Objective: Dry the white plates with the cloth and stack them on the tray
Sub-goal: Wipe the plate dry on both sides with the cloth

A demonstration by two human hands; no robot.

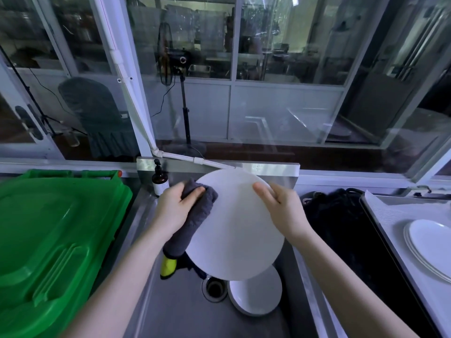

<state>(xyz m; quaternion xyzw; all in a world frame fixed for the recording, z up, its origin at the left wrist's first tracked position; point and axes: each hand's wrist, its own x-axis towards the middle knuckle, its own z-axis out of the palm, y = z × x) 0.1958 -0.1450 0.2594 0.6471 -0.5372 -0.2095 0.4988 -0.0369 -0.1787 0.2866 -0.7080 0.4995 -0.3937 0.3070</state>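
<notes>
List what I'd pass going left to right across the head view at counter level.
Left to right: green bin → left hand gripping the grey cloth → held white plate → right hand on its rim → black bundle → tray → stacked white plates on it.

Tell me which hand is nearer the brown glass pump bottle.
Left. The left hand, gripping the grey cloth, is just beside the bottle; the right hand is across the round white plate.

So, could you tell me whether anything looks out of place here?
Nothing looks spilled or broken, and the held white plate seems whole. One small oddity: the loose end of the grey cloth hangs from the left hand down into the sink, beside a yellow-green item, where it might pick up water.
</notes>
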